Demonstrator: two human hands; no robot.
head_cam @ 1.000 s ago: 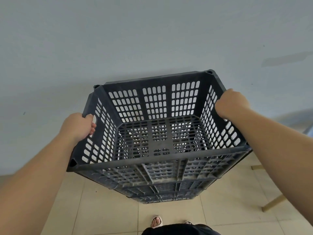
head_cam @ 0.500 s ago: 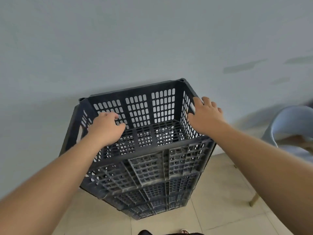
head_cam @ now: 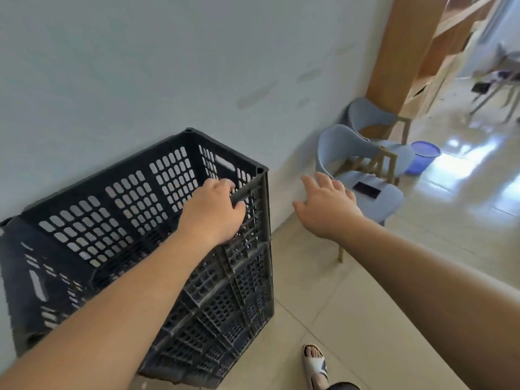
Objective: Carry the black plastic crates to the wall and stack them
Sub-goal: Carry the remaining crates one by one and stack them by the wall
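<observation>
- Sitting on top of a stack of black plastic crates (head_cam: 225, 319), the black perforated plastic crate (head_cam: 126, 198) has its back against the pale grey wall (head_cam: 140, 66), and its long axis runs along that wall.
- The left hand (head_cam: 212, 212) grips this crate. Its fingers are curled over the near long rim, close to the right-hand corner.
- The right hand (head_cam: 326, 205) holds nothing. Its fingers are spread and relaxed in the air to the right of the stack, past the crate's short end and clear of it.
- From the right hand, the crate lies to the left and slightly lower. The left hand is the nearer one, since it is already on the rim.
- The crate looks seated, so the stacking step seems nearly finished, and only the left hand's grip is left to release.
- Beyond the right hand, a light blue moulded chair with wooden legs (head_cam: 365, 204) stands on the beige tiled floor (head_cam: 337, 319), well apart from the stack.
</observation>
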